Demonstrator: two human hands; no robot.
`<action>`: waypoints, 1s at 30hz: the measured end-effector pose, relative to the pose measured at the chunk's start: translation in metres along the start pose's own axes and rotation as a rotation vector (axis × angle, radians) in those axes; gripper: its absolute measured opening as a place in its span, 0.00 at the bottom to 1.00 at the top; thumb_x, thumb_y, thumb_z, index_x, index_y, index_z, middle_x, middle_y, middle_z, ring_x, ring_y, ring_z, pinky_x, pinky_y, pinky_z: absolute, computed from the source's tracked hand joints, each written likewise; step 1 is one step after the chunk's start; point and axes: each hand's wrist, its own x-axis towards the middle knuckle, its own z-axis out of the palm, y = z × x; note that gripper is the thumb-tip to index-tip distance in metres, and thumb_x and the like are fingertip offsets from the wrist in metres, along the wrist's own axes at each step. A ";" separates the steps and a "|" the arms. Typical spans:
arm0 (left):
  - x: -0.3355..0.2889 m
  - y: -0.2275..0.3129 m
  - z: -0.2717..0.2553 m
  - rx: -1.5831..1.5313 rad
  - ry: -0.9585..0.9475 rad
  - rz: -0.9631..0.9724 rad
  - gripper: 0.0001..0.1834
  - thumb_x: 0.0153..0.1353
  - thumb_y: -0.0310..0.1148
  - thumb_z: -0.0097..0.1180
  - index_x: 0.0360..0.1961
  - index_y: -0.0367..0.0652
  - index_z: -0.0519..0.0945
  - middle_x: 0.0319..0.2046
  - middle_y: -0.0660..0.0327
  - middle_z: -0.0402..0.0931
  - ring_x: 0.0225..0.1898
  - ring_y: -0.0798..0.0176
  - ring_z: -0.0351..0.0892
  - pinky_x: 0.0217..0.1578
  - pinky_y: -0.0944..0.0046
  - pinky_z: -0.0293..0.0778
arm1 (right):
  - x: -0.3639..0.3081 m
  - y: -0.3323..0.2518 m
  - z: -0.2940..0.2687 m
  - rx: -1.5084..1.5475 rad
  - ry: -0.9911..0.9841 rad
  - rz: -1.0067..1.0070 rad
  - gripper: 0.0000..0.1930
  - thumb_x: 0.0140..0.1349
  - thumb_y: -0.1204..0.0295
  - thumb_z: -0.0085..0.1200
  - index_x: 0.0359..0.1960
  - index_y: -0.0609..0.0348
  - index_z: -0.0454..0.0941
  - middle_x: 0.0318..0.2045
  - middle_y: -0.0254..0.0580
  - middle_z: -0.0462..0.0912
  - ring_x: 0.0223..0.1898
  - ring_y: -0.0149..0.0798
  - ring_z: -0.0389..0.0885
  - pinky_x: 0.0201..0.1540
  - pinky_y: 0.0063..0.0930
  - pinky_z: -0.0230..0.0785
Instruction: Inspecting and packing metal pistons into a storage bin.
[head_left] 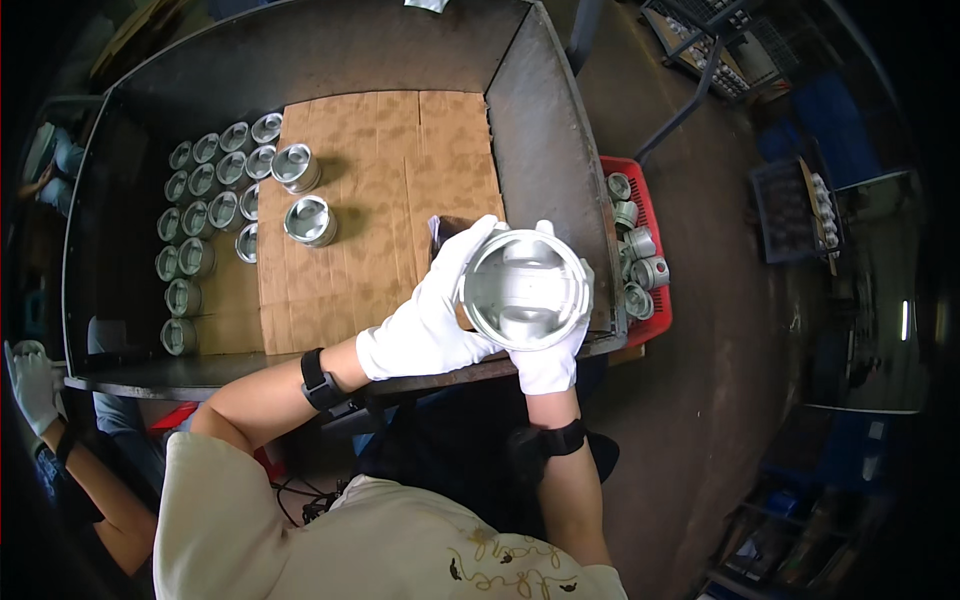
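Note:
A silvery metal piston (527, 285) is held up close, its round end facing me. White-gloved, my left hand (435, 315) closes round its left side. Also in a white glove, my right hand (553, 362) grips it from the right and below; the piston hides part of those fingers. Two more pistons, one farther back (295, 168) and one nearer (311, 221), stand on the brown cardboard sheet (375, 280) to the left. Just behind my left fingers is a small dark object (445, 232), mostly covered, whose kind I cannot make out.
Several pistons (195, 215) stand in rows at the left of the metal-walled bin (545, 140). A red basket (655, 325) of pistons sits outside its right wall. At far left, another person's gloved hand (37, 388) shows. Racks (700, 60) stand beyond the floor at right.

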 end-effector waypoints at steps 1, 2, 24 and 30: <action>0.001 0.001 0.000 0.043 -0.008 0.051 0.53 0.42 0.35 0.72 0.65 0.37 0.50 0.61 0.49 0.59 0.62 0.53 0.60 0.62 0.57 0.58 | 0.000 -0.001 -0.002 0.002 0.005 0.007 0.27 0.64 0.53 0.41 0.60 0.56 0.65 0.57 0.47 0.70 0.59 0.49 0.66 0.62 0.49 0.56; 0.001 0.002 0.000 0.048 -0.004 0.045 0.53 0.42 0.35 0.72 0.65 0.37 0.50 0.61 0.49 0.59 0.62 0.53 0.60 0.62 0.57 0.58 | 0.001 0.000 -0.003 0.005 -0.027 -0.012 0.28 0.64 0.53 0.41 0.61 0.56 0.64 0.58 0.48 0.69 0.59 0.51 0.65 0.62 0.50 0.56; 0.004 -0.010 -0.012 -0.032 0.015 -0.139 0.57 0.37 0.47 0.74 0.65 0.40 0.54 0.59 0.48 0.63 0.59 0.52 0.66 0.59 0.58 0.62 | 0.001 0.009 -0.008 -0.072 0.183 0.080 0.28 0.62 0.47 0.42 0.58 0.51 0.66 0.56 0.43 0.70 0.58 0.44 0.68 0.58 0.44 0.64; 0.020 -0.010 -0.028 0.085 -0.162 -0.417 0.27 0.55 0.30 0.58 0.57 0.42 0.68 0.49 0.55 0.74 0.54 0.64 0.70 0.56 0.64 0.65 | 0.003 0.018 -0.010 -0.505 0.035 -0.046 0.26 0.68 0.59 0.40 0.63 0.58 0.59 0.57 0.41 0.69 0.57 0.38 0.68 0.61 0.34 0.59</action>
